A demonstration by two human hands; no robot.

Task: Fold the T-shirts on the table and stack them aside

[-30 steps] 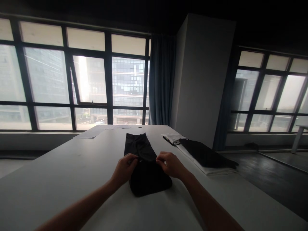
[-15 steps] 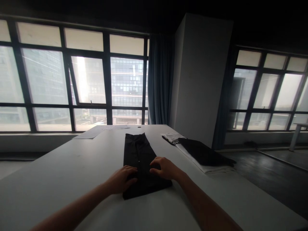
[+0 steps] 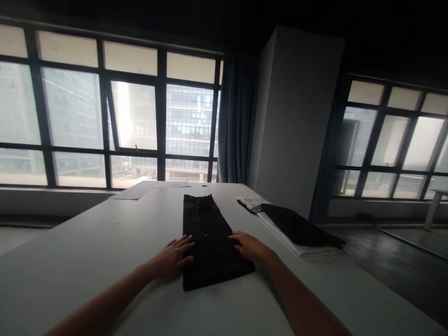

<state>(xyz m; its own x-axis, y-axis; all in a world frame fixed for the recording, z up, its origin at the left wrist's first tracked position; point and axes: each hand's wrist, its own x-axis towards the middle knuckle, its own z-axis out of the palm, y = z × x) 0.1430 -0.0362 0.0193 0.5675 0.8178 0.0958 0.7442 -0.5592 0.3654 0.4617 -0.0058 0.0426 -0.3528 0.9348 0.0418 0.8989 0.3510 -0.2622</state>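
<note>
Black shorts, or a similar folded garment with a waistband at the far end and a drawcord hanging down its middle, lie flat on the white table. At the left edge of the cloth, my left hand rests with fingers spread and their tips on the fabric. Across from it, my right hand lies along the right edge, fingers stretched out and touching the cloth. Neither hand grips anything.
To the right, a pile of folded white clothes carries a dark folded garment on top. Sheets of paper lie at the table's far left. Beyond stand windows, a blue curtain and a grey pillar.
Both hands have moved apart, outward from the middle of the black garment to its side edges. Their fingers have straightened. The view has tilted slightly.
</note>
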